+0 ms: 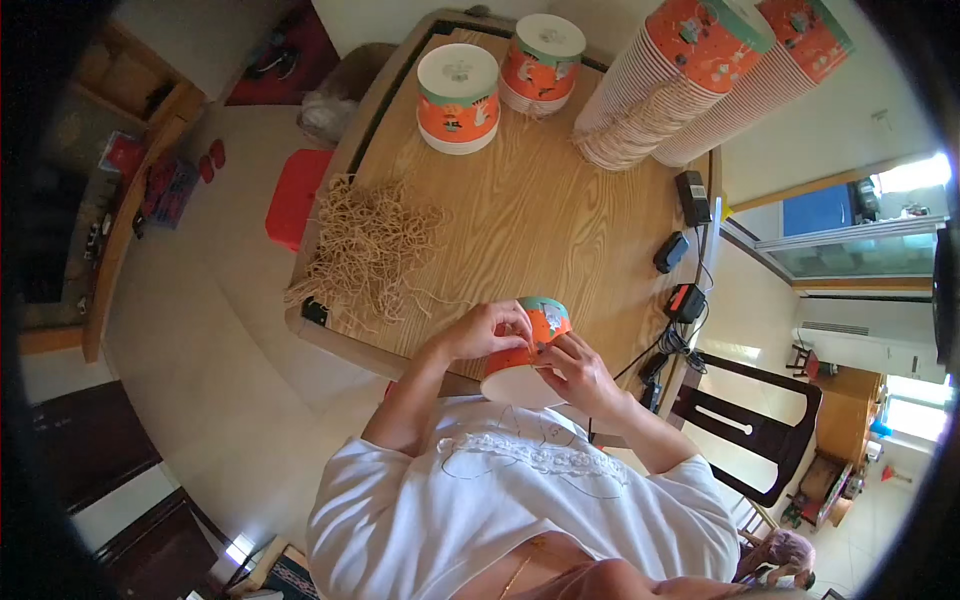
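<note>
Both hands are together on one paper bucket, orange with a green band at its narrower end, held tilted at the near edge of the desk, close in front of the white shirt. Its wide white end is turned toward the wearer, the green end away. The left hand is at the upper left of the wall with fingers bent inward; the right hand grips the right side, its fingertips near those of the left. Whether a strand is pinched between them is too small to tell.

The step in hand looks like close fingertip work on the bucket's side wall. The next move seems to call for the right hand to keep the thin wall steady, without denting it, while the left fingertips work at the same small spot.

To the left on the desk lies a tangled heap of tan paper cords, a few loose ends straying toward the left hand. Beyond it, two matching buckets stand upside down, a nearer one and a farther one. At the far right rise two tall nested stacks, a left stack and a right stack. A black power adapter lies along the right edge.
</note>
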Demonstrator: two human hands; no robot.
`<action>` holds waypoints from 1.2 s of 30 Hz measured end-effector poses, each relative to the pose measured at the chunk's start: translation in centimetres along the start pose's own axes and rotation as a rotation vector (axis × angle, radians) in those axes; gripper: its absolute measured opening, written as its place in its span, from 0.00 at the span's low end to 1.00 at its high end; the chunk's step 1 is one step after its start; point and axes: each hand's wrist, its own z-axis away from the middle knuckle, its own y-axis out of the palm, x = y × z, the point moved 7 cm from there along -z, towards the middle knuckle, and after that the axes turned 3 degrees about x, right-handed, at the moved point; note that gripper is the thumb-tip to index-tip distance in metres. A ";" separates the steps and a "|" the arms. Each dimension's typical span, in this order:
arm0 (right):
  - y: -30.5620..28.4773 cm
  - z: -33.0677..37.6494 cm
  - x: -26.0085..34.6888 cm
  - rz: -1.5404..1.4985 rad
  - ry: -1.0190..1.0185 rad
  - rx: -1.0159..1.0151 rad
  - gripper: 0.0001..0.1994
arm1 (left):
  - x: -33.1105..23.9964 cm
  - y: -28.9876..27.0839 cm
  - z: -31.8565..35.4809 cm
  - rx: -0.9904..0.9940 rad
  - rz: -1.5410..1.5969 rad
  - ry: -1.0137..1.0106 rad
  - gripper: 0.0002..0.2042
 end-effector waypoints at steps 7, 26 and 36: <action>0.0 0.1 -0.5 0.004 -0.020 0.003 0.09 | -0.2 -0.1 -0.3 0.012 -0.032 -0.004 0.03; -0.5 -0.5 -1.1 0.015 0.074 0.057 0.09 | -0.3 0.8 -1.4 -0.052 -0.251 -0.011 0.06; -3.5 -0.9 -4.2 -0.029 0.240 -0.117 0.09 | 3.9 -0.6 -1.2 -0.103 0.031 -0.177 0.10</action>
